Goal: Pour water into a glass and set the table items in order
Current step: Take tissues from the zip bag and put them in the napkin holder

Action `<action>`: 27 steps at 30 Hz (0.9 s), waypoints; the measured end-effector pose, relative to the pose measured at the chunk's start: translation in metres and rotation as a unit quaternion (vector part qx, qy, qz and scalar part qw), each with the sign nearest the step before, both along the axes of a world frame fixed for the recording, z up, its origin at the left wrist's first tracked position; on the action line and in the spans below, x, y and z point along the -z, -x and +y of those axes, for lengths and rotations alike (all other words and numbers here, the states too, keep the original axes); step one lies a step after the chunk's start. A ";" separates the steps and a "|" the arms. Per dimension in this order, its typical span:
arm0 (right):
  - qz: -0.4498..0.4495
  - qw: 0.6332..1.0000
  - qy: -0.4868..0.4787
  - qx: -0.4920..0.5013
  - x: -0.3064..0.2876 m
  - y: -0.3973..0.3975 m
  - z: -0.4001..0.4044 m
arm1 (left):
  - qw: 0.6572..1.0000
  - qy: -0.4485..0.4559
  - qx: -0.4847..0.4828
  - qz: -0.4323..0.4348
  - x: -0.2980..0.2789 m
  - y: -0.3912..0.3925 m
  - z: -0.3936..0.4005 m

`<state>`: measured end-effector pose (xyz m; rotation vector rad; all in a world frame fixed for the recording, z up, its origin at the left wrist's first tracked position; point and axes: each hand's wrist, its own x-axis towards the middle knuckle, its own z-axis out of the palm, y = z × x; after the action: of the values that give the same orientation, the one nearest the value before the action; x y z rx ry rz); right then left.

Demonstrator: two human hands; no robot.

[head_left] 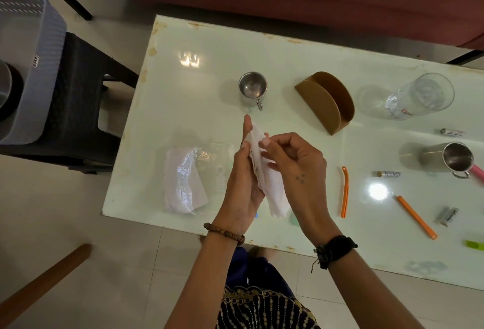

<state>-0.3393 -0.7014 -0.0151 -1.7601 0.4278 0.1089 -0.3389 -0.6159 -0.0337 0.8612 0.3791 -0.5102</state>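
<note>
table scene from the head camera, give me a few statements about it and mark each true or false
1. Both hands hold a white tissue. True: the left hand and right hand grip it above the table.
2. The brown napkin holder is full of napkins. False: it is empty.
3. The clear glass stands upright. False: it lies on its side.
4. A steel cup stands left of the holder. True.
5. Two orange sticks lie right of the hands. True.

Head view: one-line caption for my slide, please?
Both hands, left hand and right hand, hold a white tissue above the table near the empty napkin holder.
</note>
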 end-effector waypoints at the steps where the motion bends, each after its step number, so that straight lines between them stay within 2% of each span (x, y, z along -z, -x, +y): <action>1: -0.002 1.000 0.003 -0.001 0.000 0.000 0.001 | 1.000 -0.009 0.007 -0.002 0.000 -0.001 -0.001; 5: -0.002 0.999 0.033 -0.004 0.000 -0.001 0.003 | 0.999 -0.039 0.020 -0.020 0.004 -0.001 -0.003; 12: 0.032 0.999 0.007 0.016 -0.005 -0.004 0.006 | 0.999 -0.006 0.012 -0.033 0.004 -0.003 0.004; 22: 0.001 1.000 0.030 -0.002 -0.003 -0.005 0.004 | 1.000 0.027 -0.007 -0.006 0.008 -0.005 0.007; 27: 0.000 1.000 0.028 -0.001 -0.001 -0.003 0.003 | 0.998 -0.040 -0.001 0.049 0.014 0.001 0.006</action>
<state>-0.3361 -0.6979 -0.0141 -1.8159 0.4323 0.0990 -0.3401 -0.6099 -0.0476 0.9158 0.4924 -0.5398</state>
